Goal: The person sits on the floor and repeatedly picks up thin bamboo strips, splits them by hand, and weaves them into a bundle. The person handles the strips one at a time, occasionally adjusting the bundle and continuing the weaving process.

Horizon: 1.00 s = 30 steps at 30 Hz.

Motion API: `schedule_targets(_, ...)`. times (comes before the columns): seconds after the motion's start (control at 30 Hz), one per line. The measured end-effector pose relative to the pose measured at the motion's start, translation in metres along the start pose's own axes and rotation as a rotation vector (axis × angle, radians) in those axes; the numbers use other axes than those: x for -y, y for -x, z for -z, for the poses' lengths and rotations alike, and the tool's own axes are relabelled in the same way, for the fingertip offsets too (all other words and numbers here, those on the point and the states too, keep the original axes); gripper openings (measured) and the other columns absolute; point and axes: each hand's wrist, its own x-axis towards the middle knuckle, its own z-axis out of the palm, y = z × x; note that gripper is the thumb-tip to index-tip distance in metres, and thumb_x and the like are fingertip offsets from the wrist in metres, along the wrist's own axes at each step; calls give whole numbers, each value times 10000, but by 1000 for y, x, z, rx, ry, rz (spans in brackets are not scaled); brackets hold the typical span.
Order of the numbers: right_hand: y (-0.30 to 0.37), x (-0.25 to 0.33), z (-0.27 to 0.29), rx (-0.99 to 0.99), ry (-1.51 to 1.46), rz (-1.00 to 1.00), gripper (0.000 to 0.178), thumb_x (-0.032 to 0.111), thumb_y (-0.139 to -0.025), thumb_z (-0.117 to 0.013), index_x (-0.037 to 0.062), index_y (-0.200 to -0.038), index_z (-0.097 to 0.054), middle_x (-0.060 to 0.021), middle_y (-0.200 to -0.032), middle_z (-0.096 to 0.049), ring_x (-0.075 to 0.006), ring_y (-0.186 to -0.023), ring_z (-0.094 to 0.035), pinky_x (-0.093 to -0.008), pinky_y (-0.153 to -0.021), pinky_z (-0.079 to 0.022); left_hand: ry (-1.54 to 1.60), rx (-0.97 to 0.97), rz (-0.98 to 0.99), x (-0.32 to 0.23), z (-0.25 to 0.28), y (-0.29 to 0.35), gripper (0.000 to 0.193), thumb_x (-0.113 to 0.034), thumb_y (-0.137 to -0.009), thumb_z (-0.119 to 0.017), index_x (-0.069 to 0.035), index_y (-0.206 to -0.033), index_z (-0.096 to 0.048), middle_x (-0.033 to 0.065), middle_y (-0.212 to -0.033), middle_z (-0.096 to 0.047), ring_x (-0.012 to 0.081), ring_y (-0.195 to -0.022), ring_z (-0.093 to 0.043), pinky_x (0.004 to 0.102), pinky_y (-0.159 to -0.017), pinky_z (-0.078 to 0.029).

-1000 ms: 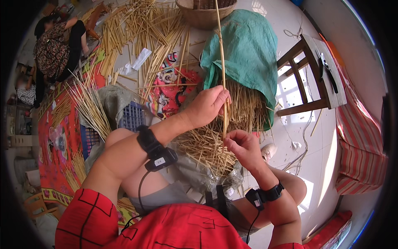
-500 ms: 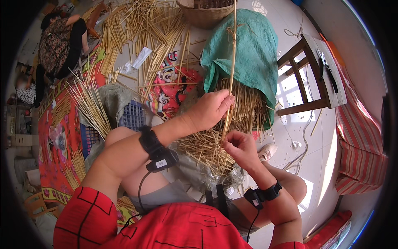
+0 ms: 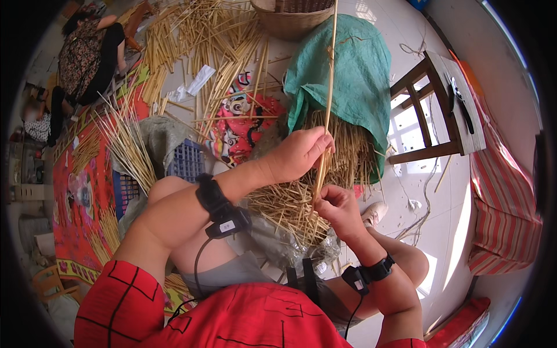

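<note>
A long straw-coloured stalk [image 3: 331,75] stands nearly upright before me, its top running past the upper edge of the view. Partway down, my left hand [image 3: 301,153] is closed around it. My right hand [image 3: 342,210] pinches the stalk's lower end, where dry leafy sheath seems to cling; the fingertips partly cover that spot. Just beneath both hands lies a heap of cut dry stalks [image 3: 284,206], spilling from the mouth of a green woven sack [image 3: 342,64].
A wooden stool [image 3: 426,110] with black-handled scissors [image 3: 458,104] on it lies to the right. To the left are a blue plastic crate [image 3: 185,162] and a bundle of thin pale stalks [image 3: 130,145]. Scattered stalks [image 3: 203,35], a wicker basket [image 3: 293,20] and a crouching person [image 3: 84,58] are farther off.
Both hands keep their hold on the stalk. The stalk's top has shifted slightly to the right, and the hands sit marginally farther right and lower in the view.
</note>
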Motion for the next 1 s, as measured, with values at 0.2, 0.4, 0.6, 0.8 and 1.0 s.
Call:
schedule_targets(0.2, 1, 8, -1, 39, -73, -24, 75, 81, -834, -644, 11, -832, -618, 16, -766, -618, -41, -679, -537, -193, -624, -429, 62, 18, 35, -5, 5, 0, 232, -178, -989, -414, 8, -907, -525, 93, -734, -574, 174, -601, -561, 314, -580, -455)
schedule_targets(0.4, 2, 8, 1, 67, -42, -35, 79, 85, -829, -651, 12, -841, -623, 13, -773, -624, -46, -682, -543, -203, -642, -441, 83, 78, 93, -18, 7, 1, 238, -180, -1001, -400, 4, -915, -524, 57, -723, -551, 114, -601, -527, 274, -557, -437)
schedule_targets(0.6, 3, 9, 4, 144, -132, -26, 82, 93, -823, -658, 19, -836, -624, 11, -785, -627, -48, -704, -546, -204, -651, -441, 244, 121, 124, -19, 7, 2, 252, -209, -1016, -393, -11, -934, -525, 5, -732, -516, 71, -595, -477, 231, -532, -410)
schedule_targets(0.8, 4, 6, 2, 165, -212, -58, 69, 97, -834, -616, 32, -854, -607, 3, -765, -607, -59, -670, -529, -198, -600, -416, 311, 150, 108, -13, 4, 2, 315, -273, -1030, -342, -29, -1016, -541, -24, -744, -512, 30, -542, -433, 177, -488, -357)
schedule_targets(1.0, 4, 11, -3, 171, -327, -165, 82, 79, -879, -514, 42, -909, -581, -28, -770, -600, -87, -642, -524, -208, -566, -411, 383, 207, 101, -15, 11, -2, 336, -271, -1027, -353, -3, -1146, -517, 1, -805, -571, 28, -554, -467, 164, -504, -381)
